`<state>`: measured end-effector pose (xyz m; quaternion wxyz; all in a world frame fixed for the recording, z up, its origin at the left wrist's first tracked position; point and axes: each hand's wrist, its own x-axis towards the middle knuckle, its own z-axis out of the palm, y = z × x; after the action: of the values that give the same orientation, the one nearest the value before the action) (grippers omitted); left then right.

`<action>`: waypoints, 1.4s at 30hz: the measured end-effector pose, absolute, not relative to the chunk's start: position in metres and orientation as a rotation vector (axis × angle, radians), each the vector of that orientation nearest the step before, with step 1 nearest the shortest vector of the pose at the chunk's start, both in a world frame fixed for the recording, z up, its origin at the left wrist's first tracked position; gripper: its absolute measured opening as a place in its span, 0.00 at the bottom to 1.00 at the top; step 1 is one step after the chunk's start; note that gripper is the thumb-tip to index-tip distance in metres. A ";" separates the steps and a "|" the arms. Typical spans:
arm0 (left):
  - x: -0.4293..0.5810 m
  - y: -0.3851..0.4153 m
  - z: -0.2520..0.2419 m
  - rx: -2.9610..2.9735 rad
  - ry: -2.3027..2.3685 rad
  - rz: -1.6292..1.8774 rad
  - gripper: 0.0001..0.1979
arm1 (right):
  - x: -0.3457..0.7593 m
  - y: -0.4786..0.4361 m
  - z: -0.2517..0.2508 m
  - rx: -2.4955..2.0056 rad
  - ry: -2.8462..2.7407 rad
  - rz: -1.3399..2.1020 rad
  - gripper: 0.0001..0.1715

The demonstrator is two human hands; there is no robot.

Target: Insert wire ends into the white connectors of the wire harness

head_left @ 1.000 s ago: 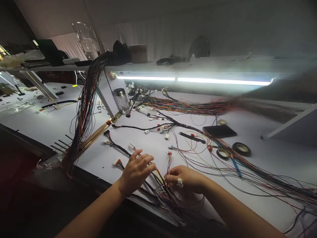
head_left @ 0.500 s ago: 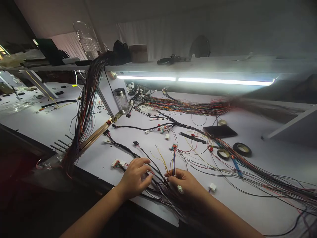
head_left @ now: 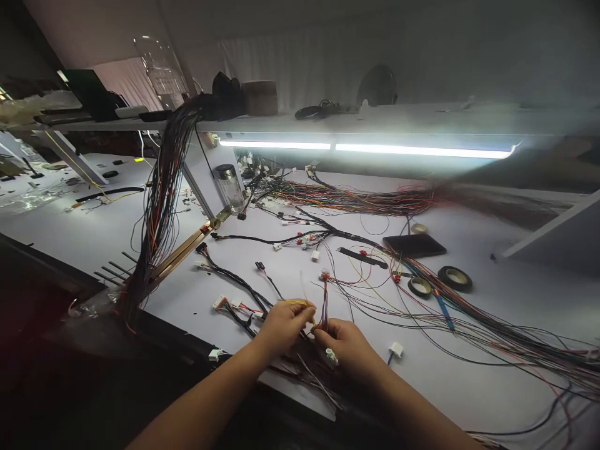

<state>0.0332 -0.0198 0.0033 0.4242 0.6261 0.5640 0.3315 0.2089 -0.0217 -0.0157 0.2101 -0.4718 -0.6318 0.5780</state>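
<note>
Near the front of the table, my left hand (head_left: 287, 326) pinches the yellow wires (head_left: 296, 302), whose loose ends stick out past the fingers. Right beside it, my right hand (head_left: 344, 345) is closed round a bundle of coloured wires (head_left: 325, 303) that rises to a connector (head_left: 324, 275) with white and orange on it. A small white connector (head_left: 332, 357) lies against the back of my right hand. Black-sleeved harness branches (head_left: 239, 284) run to the left from under the hands. A white multi-pin connector (head_left: 219, 303) ends one of them. What the palms cover is hidden.
Behind are a thick wire bundle (head_left: 365, 199) and a glass jar (head_left: 229, 187). To the right lie black tape rolls (head_left: 454, 279), a blue pen-like tool (head_left: 444, 310) and a dark flat tablet-like object (head_left: 415, 245). Hanging wires (head_left: 164, 187) drop from the shelf (head_left: 422, 119) at left.
My left hand has moved right from above the harness, its spread fingers closing on the yellow wires and bending them leftward. My right hand keeps its hold on the bundle.
</note>
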 end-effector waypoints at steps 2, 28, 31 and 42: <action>0.024 -0.006 -0.002 1.487 1.488 0.877 0.22 | 0.209 -0.020 -0.019 -1.333 -1.771 1.601 0.14; -0.008 -0.042 0.007 2.742 1.170 0.296 0.08 | 0.264 -0.011 -0.006 -1.419 -1.517 1.394 0.22; -0.008 -0.043 0.013 2.737 1.195 0.284 0.09 | 0.266 -0.019 -0.004 -1.488 -2.025 1.304 0.14; 0.008 -0.040 0.021 2.457 1.143 -0.006 0.09 | 0.250 -0.015 0.006 -1.398 -2.449 1.219 0.06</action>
<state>0.0078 -0.0396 0.0208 0.2141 0.8856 0.4121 -0.0021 0.2499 -0.0154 0.0056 0.0348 -0.4549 -0.7966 0.3966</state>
